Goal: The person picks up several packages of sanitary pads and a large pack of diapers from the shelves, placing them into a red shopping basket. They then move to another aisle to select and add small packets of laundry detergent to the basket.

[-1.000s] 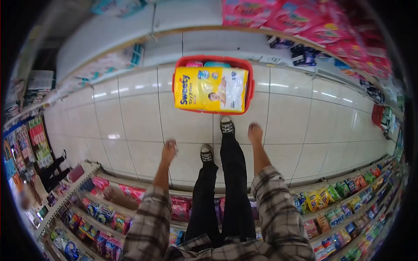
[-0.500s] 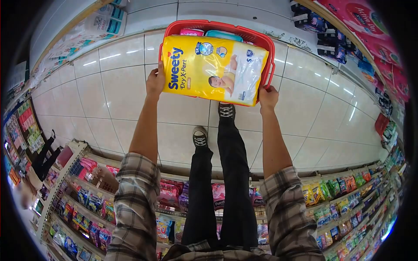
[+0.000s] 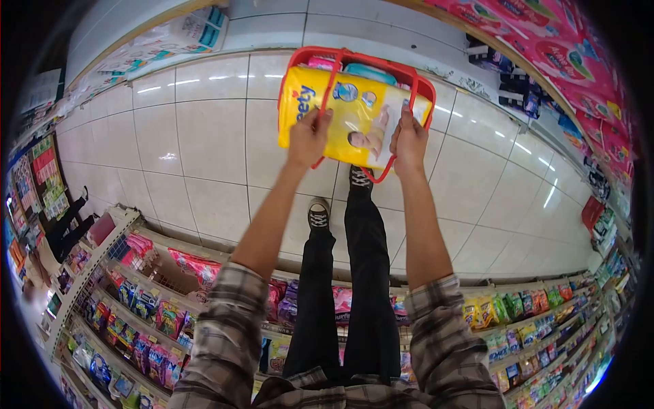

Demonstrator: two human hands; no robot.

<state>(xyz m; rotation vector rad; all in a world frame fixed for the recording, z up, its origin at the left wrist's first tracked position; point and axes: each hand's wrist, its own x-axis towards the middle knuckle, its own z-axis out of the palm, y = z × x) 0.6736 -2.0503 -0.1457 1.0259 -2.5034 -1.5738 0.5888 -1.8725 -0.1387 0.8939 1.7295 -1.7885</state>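
Note:
A red shopping basket (image 3: 378, 59) is in front of me at the upper middle of the view. On top of it lies a yellow and white diaper pack (image 3: 346, 126), partly hidden by my hands and the handles. My left hand (image 3: 309, 138) is closed around the left basket handle (image 3: 330, 90), which crosses over the pack. The right basket handle (image 3: 383, 174) is in my right hand (image 3: 410, 144), fingers wrapped round it. Behind the pack, a teal package (image 3: 369, 72) and a pink package (image 3: 320, 63) show inside the basket.
Pale floor tiles (image 3: 211, 146) surround my shoes (image 3: 318, 215). Shelves of colourful packets (image 3: 524, 296) curve behind my legs. Pink packs (image 3: 565, 58) stand on the upper right shelf, white packages (image 3: 197, 31) at upper left. Another person (image 3: 65, 242) is at the far left.
My hands have left the sides of the diaper pack and moved inward onto the basket handles. The handles now stand raised across the pack. Basket and pack appear shifted slightly right.

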